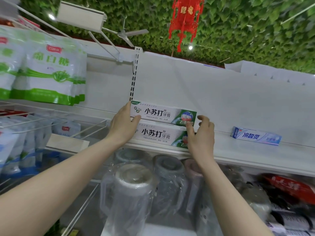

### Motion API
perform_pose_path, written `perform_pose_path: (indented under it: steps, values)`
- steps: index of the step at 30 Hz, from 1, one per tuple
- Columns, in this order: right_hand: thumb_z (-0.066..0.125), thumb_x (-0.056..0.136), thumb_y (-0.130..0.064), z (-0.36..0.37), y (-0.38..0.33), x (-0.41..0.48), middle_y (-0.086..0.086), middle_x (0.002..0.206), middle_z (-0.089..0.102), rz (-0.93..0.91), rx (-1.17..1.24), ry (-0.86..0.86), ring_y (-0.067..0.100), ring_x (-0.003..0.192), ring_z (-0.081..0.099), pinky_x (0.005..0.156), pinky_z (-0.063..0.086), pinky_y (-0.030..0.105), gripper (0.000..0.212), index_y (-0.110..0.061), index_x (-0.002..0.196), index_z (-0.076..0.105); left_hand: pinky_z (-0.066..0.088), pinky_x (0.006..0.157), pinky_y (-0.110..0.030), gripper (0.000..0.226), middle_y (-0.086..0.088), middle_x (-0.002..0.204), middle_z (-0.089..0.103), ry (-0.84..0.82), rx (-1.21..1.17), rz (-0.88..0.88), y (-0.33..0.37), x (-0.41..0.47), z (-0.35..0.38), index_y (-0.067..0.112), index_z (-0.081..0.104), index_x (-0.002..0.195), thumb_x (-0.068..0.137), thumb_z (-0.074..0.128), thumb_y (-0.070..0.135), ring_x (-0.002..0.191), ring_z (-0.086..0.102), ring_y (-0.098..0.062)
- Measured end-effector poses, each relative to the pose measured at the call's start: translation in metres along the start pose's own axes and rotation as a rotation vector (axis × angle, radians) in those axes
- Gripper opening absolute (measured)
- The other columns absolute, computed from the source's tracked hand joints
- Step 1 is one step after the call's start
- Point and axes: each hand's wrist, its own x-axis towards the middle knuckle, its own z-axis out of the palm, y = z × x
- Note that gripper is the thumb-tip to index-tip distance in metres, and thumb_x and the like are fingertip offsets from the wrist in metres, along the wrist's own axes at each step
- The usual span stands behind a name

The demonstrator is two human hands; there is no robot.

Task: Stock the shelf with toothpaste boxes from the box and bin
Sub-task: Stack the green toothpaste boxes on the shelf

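Note:
Two white-and-green toothpaste boxes are stacked at the left end of the white shelf (pixel 255 155). My left hand (pixel 123 123) grips the left end of the upper box (pixel 162 114), thumb on its lower front edge. The lower box (pixel 156 136) lies flat beneath it. My right hand (pixel 202 133) is at the right ends of both boxes; its index finger touches the green end, and the other fingers curl loosely beside the upper box. A blue-and-white toothpaste box (pixel 255 135) lies alone farther right on the same shelf.
Green-and-white sugar bags (pixel 49 72) hang on wire racks to the left. Plastic-wrapped kettles (pixel 131 189) stand on the shelf below, with red packets (pixel 289 186) at the right. A perforated upright (pixel 134 74) borders the shelf's left end. A red lantern (pixel 185 19) hangs overhead.

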Motion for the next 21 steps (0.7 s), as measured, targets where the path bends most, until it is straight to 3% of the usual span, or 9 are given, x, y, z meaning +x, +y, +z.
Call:
perform_pose_path:
  steps: [3,6,9,11,13,16,21]
  values:
    - [0.055,0.096,-0.036,0.002,-0.004,0.004,0.003,0.123,0.044,-0.014,0.009,-0.060,0.030,0.097,0.063,0.091,0.049,0.041,0.040,-0.019,0.131,0.044,0.040,0.104,-0.042,0.046,0.003,0.136,0.055,-0.014,0.004,-0.002,0.000,-0.002,0.000,0.023,0.041,0.140,0.095,0.051,0.027,0.126,0.049,-0.022]
    - [0.059,0.095,-0.025,0.001,-0.006,0.004,0.009,0.126,0.047,-0.106,-0.116,0.001,0.029,0.108,0.052,0.092,0.043,0.037,0.039,-0.013,0.131,0.049,0.034,0.108,-0.040,0.047,-0.002,0.140,0.050,0.049,0.074,0.039,0.000,-0.006,0.000,0.017,0.044,0.139,0.094,0.056,0.025,0.130,0.043,-0.026]
    - [0.065,0.088,-0.015,0.001,-0.010,0.002,0.013,0.118,0.056,-0.315,-0.344,0.104,0.036,0.100,0.053,0.081,0.041,0.041,0.029,-0.010,0.116,0.062,0.037,0.100,-0.035,0.039,-0.004,0.125,0.055,0.176,0.253,0.242,0.005,-0.014,0.000,0.016,0.059,0.125,0.087,0.068,0.022,0.118,0.045,-0.026]
    - [0.061,0.088,-0.024,0.005,-0.012,-0.001,0.013,0.114,0.060,-0.377,-0.410,0.084,0.038,0.096,0.055,0.078,0.043,0.041,0.022,-0.012,0.106,0.067,0.043,0.092,-0.036,0.029,-0.003,0.113,0.060,0.165,0.331,0.376,0.008,-0.015,0.003,0.017,0.067,0.112,0.084,0.071,0.022,0.107,0.051,-0.027]
    - [0.047,0.091,-0.039,0.009,-0.013,-0.003,0.011,0.118,0.061,-0.342,-0.428,-0.010,0.037,0.100,0.056,0.082,0.044,0.042,0.035,-0.015,0.106,0.068,0.046,0.088,-0.039,0.025,-0.004,0.109,0.064,0.097,0.397,0.427,0.009,-0.013,0.009,0.015,0.070,0.108,0.086,0.069,0.028,0.102,0.056,-0.028]
    - [0.039,0.096,-0.047,0.010,-0.013,-0.001,0.006,0.133,0.054,-0.268,-0.454,-0.142,0.033,0.112,0.051,0.094,0.040,0.041,0.043,-0.021,0.120,0.064,0.044,0.092,-0.040,0.034,-0.003,0.118,0.063,-0.011,0.486,0.409,0.011,-0.010,0.017,0.016,0.068,0.115,0.092,0.059,0.039,0.109,0.055,-0.028]
    - [0.036,0.099,-0.051,0.012,-0.013,0.004,0.003,0.144,0.045,-0.260,-0.491,-0.235,0.030,0.122,0.045,0.102,0.036,0.040,0.046,-0.024,0.129,0.058,0.038,0.098,-0.037,0.047,0.002,0.133,0.055,-0.083,0.578,0.371,0.011,-0.006,0.017,0.019,0.061,0.126,0.097,0.042,0.050,0.120,0.049,-0.022]
